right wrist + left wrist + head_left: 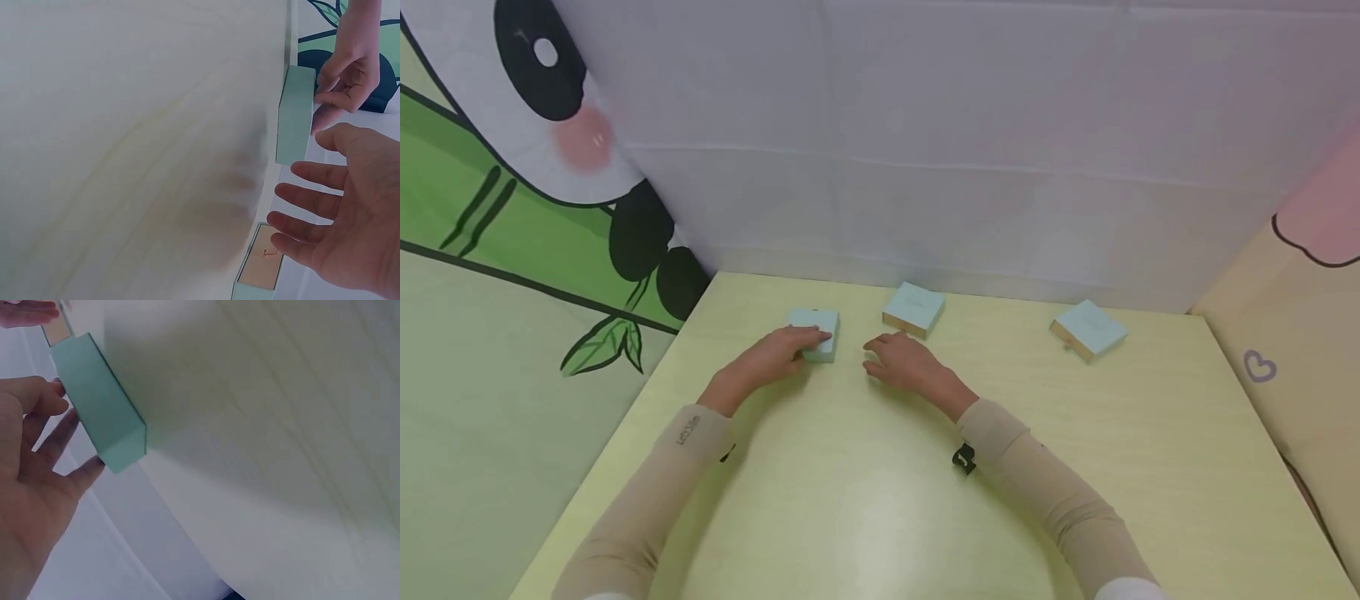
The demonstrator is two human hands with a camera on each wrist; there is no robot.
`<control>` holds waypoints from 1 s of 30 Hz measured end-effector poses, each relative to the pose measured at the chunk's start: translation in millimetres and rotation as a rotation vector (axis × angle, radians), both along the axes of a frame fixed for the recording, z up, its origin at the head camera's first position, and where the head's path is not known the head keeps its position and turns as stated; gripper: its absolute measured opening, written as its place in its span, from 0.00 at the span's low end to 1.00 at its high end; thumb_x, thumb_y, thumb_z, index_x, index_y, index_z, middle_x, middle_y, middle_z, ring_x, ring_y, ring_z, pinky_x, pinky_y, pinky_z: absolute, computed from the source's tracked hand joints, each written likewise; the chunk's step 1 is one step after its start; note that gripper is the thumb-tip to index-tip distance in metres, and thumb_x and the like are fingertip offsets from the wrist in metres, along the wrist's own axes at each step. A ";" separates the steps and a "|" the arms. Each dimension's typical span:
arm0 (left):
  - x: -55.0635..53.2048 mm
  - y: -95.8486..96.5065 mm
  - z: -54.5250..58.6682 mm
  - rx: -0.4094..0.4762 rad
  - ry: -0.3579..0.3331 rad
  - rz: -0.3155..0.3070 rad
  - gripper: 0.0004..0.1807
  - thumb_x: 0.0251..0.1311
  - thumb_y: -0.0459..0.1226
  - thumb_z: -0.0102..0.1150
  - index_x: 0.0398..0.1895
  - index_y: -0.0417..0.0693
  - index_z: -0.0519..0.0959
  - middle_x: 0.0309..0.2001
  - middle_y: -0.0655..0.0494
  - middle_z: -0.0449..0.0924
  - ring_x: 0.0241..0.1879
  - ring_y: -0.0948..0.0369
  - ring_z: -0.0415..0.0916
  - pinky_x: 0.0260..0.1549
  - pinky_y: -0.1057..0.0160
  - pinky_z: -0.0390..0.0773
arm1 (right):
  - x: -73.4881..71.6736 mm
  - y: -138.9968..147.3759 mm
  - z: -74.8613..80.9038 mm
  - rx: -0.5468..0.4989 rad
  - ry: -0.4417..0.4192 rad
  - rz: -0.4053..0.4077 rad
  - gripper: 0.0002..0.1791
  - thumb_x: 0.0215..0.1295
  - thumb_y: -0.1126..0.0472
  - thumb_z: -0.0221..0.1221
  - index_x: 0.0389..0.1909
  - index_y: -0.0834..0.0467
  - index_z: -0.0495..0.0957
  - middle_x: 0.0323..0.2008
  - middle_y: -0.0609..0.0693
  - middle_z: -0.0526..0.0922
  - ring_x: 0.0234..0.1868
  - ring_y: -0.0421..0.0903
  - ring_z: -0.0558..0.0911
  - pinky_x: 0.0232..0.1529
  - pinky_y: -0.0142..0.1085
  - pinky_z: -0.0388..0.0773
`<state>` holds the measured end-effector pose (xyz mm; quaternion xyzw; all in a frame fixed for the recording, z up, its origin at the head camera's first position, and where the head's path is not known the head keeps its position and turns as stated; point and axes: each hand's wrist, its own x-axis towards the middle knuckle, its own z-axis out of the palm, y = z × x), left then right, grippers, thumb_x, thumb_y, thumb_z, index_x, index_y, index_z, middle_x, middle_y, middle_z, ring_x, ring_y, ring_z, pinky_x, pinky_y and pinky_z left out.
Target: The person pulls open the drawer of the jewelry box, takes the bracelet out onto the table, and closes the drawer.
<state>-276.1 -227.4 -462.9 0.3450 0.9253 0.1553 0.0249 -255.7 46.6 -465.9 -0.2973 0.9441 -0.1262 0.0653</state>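
My left hand [773,357] rests with its fingers on the top of a pale blue-green box [817,320] lying at the left of the far table edge. In the left wrist view its fingertips touch the upper face of that box [100,403], not wrapped round the sides. Spread and relaxed, my right hand [904,364] hovers over the table between this box and a second one [916,305], holding nothing. The right wrist view shows the second box's tan end [261,259] with a small reddish tab, close to the right fingers.
A third matching box [1088,328] lies apart at the far right, turned at an angle. The pale yellow table [865,500] ends at a white cloth wall [925,208], with printed cloth at both sides. Dark straps [964,458] show under the sleeves.
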 end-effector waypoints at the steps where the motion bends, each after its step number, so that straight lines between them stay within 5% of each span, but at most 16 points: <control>1: -0.1 1.9 -0.7 0.003 0.026 0.010 0.23 0.61 0.21 0.53 0.59 0.41 0.80 0.63 0.43 0.78 0.62 0.45 0.75 0.58 0.45 0.76 | -0.1 0.6 0.3 0.001 0.003 0.001 0.24 0.79 0.50 0.52 0.67 0.59 0.75 0.65 0.57 0.77 0.65 0.58 0.76 0.68 0.48 0.70; 6: 4.5 16.3 0.1 0.022 0.155 0.179 0.07 0.67 0.28 0.55 0.42 0.39 0.82 0.61 0.40 0.79 0.61 0.41 0.75 0.55 0.43 0.78 | -2.2 2.8 2.0 0.001 0.030 0.015 0.24 0.79 0.50 0.51 0.66 0.60 0.75 0.64 0.58 0.78 0.64 0.57 0.77 0.68 0.47 0.69; 13: 11.9 35.3 3.2 -0.058 0.139 0.380 0.24 0.74 0.46 0.49 0.65 0.41 0.74 0.72 0.41 0.67 0.70 0.38 0.63 0.64 0.34 0.66 | -2.4 1.7 5.3 -0.005 0.044 0.017 0.24 0.79 0.49 0.51 0.66 0.59 0.76 0.63 0.58 0.79 0.61 0.56 0.79 0.64 0.47 0.73; 21: 15.2 44.1 -2.9 -0.088 0.062 0.484 0.34 0.73 0.55 0.47 0.73 0.45 0.65 0.76 0.39 0.59 0.74 0.35 0.52 0.67 0.28 0.55 | -0.6 -0.9 4.1 0.010 0.053 0.018 0.24 0.79 0.49 0.51 0.65 0.59 0.76 0.62 0.57 0.80 0.60 0.55 0.81 0.62 0.45 0.75; 30: 11.3 48.4 -9.4 -0.085 0.063 0.510 0.37 0.73 0.58 0.48 0.72 0.41 0.65 0.74 0.35 0.60 0.72 0.33 0.55 0.64 0.30 0.62 | -0.6 1.5 5.9 0.022 0.062 0.014 0.24 0.79 0.48 0.51 0.65 0.59 0.77 0.62 0.56 0.80 0.59 0.54 0.81 0.61 0.44 0.76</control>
